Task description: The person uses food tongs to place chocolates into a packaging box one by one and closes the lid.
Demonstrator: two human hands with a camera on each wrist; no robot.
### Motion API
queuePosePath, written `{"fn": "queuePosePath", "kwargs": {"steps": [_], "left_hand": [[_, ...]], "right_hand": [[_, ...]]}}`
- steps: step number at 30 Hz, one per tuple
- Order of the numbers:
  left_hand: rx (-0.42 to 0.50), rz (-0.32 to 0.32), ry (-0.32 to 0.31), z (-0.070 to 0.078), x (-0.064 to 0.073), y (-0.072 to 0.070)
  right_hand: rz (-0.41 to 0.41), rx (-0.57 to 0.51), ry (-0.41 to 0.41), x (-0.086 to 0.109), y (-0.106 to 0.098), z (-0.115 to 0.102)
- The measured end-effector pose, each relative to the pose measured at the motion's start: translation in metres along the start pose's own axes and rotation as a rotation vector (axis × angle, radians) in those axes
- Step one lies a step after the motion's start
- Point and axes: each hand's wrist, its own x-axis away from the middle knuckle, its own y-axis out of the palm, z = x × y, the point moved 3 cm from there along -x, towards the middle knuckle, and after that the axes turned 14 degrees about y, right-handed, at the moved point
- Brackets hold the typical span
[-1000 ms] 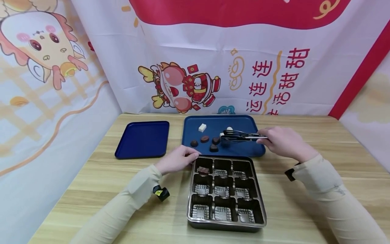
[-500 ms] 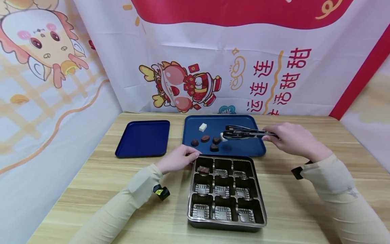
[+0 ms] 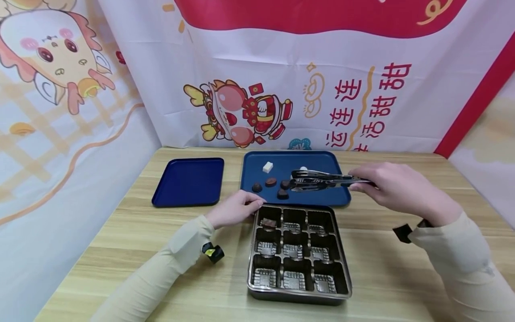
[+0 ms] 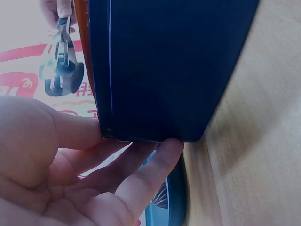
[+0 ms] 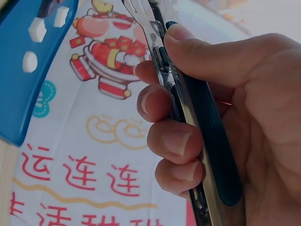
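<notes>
In the head view my left hand [image 3: 233, 209] holds the far left corner of a dark box with compartments [image 3: 298, 296], thumb at the rim and fingertips against its side. One brown chocolate [image 3: 268, 222] sits in its far left compartment. My right hand [image 3: 396, 187] grips metal tongs [image 3: 322, 180] with dark handles, fingers wrapped round them in the right wrist view. The tongs' heads hang over the blue tray [image 3: 249, 162]; whether they hold anything I cannot tell. On that tray lie several dark chocolates [image 3: 271, 182] and white pieces [image 3: 267, 167], some partly hidden by the tongs.
A smaller dark blue tray [image 3: 191, 181] lies at the far left of the wooden table [image 3: 132, 250]. Printed cloth [image 3: 249, 53] hangs behind and beside the table. The box stands close to the near edge of the larger tray.
My right hand has lifted the tongs off the tray and drawn back to the right, and the tongs have turned. The left hand and the box stay put.
</notes>
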Motion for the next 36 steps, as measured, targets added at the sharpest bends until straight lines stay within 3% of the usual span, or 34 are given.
{"fn": "queuePosePath", "kwargs": {"steps": [13, 30, 36], "left_hand": [[0.012, -0.012, 0.004, 0.001, -0.001, -0.002], [0.008, -0.005, -0.004, -0.002, -0.002, -0.001], [0.008, -0.014, -0.011, -0.002, -0.001, -0.001]], "right_hand": [[-0.001, 0.041, -0.071, 0.020, 0.002, -0.013], [-0.106, 0.073, -0.082, 0.014, 0.017, -0.030], [-0.106, 0.083, -0.081, 0.014, 0.020, -0.031]]}}
